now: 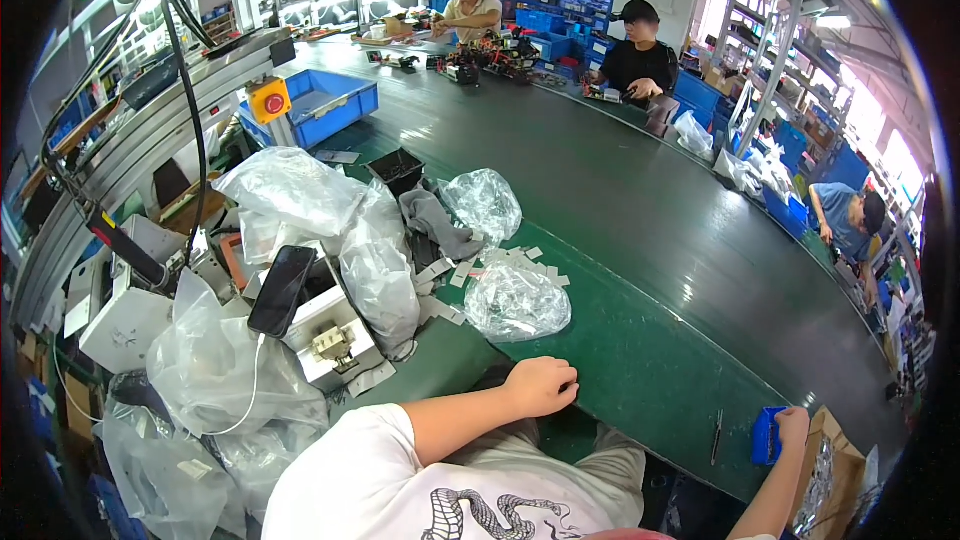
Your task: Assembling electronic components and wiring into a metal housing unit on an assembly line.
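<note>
Blue box (766,436) sits against right hand (792,426) fingers.

The left hand (541,386) rests closed on the edge of the long green table (640,240), near a crumpled clear plastic bag (516,302). The right hand (792,426) touches a small blue plastic box (766,436).

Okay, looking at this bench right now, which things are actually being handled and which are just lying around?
In hand:
- right hand at the small blue bin
- left hand, fisted on the green belt

Lying about:
- clear plastic bag
- black phone
- grey cloth
- blue crate
</note>
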Tool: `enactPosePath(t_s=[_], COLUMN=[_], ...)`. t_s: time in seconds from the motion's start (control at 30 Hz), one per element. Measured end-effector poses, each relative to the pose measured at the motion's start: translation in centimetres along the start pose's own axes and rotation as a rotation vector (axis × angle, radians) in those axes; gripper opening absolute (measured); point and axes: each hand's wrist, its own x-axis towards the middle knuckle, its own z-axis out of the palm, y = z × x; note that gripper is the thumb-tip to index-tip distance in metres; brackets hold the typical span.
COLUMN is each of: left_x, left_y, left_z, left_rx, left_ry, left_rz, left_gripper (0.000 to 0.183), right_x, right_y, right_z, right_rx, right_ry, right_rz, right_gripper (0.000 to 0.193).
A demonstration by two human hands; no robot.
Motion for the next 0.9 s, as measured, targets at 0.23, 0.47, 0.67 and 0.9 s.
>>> enactPosePath(t_s=[0.23,0.47,0.67,0.9], left_x=[-0.4,-0.2,0.4,1.0], left_y=[-0.1,-0.4,-0.2,0.3], left_z=[-0.2,-0.1,0.4,0.1], left_rx=[0.012,0.053,0.045,0.037], left_ry=[0.013,0.016,0.036,0.036], left_rz=[0.0,0.0,0.014,-0.078], left_gripper=[0.019,0.018,0.017,0.018], right_x=[0.8,1.1,-3.9,-5.9], right_y=[-10.5,-22.7,-35.7,-37.4], right_z=[-2.2,7.0,13.3,12.5], right_rx=[0.098,0.496,1.007,0.915], right_ry=[0.131,0.194,-0.254,-0.459], right_rz=[-0.197,-0.485,-0.303,-0.394], right_gripper=[0.021,0.026,0.013,0.014])
